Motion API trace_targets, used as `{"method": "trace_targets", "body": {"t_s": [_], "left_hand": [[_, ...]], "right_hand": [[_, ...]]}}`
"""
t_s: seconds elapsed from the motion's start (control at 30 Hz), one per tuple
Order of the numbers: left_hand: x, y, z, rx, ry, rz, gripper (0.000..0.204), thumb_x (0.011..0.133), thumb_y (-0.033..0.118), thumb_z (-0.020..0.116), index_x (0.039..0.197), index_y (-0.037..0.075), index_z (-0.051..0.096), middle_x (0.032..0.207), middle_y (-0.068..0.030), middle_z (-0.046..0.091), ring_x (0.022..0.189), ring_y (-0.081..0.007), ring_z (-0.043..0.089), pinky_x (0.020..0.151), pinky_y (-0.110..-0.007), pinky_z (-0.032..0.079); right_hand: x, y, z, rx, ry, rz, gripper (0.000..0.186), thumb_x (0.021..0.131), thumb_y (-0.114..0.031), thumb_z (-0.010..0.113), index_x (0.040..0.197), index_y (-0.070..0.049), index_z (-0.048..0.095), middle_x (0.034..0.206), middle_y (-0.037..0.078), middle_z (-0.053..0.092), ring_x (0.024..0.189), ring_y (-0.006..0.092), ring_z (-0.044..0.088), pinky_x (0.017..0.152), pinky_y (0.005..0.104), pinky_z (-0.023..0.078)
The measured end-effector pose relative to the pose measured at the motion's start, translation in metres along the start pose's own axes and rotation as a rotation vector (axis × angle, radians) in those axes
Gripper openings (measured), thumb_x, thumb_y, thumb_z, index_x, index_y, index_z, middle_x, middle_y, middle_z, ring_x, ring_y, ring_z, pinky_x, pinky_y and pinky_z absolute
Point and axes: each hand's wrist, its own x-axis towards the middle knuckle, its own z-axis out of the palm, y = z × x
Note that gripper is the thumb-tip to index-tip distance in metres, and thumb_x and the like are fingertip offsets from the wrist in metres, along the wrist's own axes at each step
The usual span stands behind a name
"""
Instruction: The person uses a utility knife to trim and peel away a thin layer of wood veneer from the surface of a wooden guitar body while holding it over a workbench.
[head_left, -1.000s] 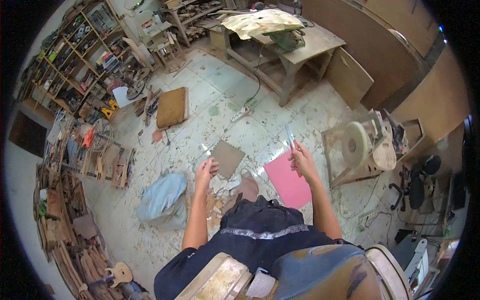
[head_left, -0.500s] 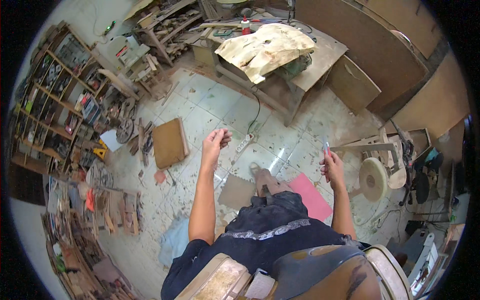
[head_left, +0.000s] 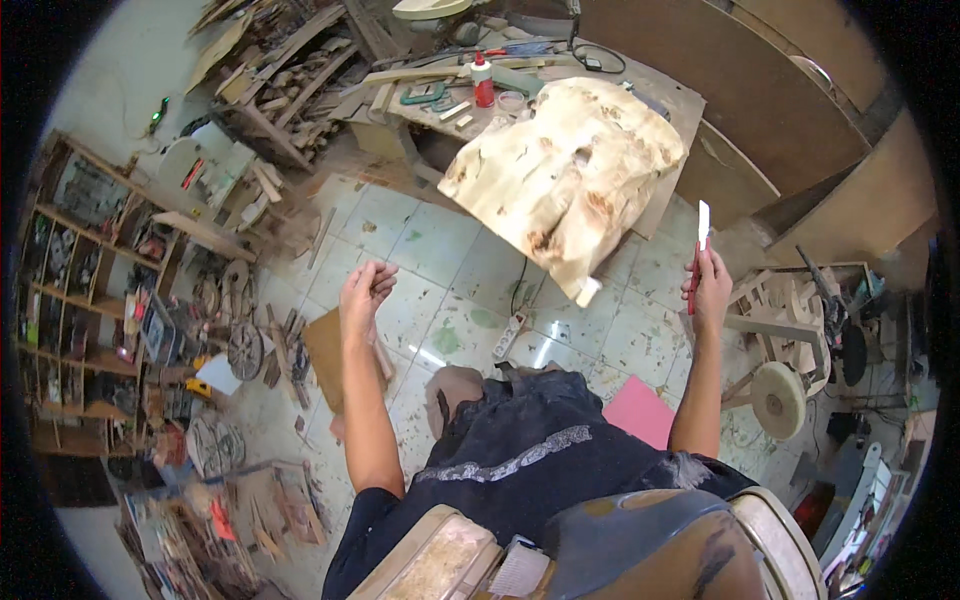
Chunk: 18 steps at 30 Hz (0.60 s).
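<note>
My right hand (head_left: 711, 288) is closed round a red-handled knife (head_left: 692, 284), its flat pale blade pointing up and away from me. Loosely curled, my left hand (head_left: 368, 288) hangs over the tiled floor with nothing visible in its fingers. Ahead of me, between the two hands and beyond them, a large pale wood slab (head_left: 580, 175) with knots and wavy edges lies on the workbench (head_left: 690, 110), its near corner jutting toward me. Neither hand touches it. Behind the slab stands a red and white glue bottle (head_left: 483, 82), with a green clamp (head_left: 423, 95) to its left.
A power strip (head_left: 510, 336) with a cord lies on the tiles before me. Left are a brown padded board (head_left: 328, 360), an open shelf (head_left: 90, 270) and scrap wood (head_left: 290, 70). A pink sheet (head_left: 640, 412) and a wooden frame with a round disc (head_left: 778, 400) are right.
I have moved closer to the workbench, so the slab looks bigger and nearer. My hands are farther apart, and the knife blade now shows more fully.
</note>
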Motion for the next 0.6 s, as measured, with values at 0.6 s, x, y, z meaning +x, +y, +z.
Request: {"method": "trace_targets", "body": {"t_s": [0.6], "left_hand": [[0.347,0.045,0.155,0.148,-0.905,-0.331,0.043,0.105,0.034,0.053,0.127,-0.003,0.058,0.115,-0.0125,0.070,0.096,-0.0159,0.067,0.088,-0.030,0.053]], "right_hand": [[-0.192,-0.071,0.180,-0.277,0.852,0.060,0.041,0.100,-0.016,0.059,0.139,-0.004,0.059,0.083,0.004,0.064,0.052,0.0057,0.054,0.043,0.0220,0.044]]}}
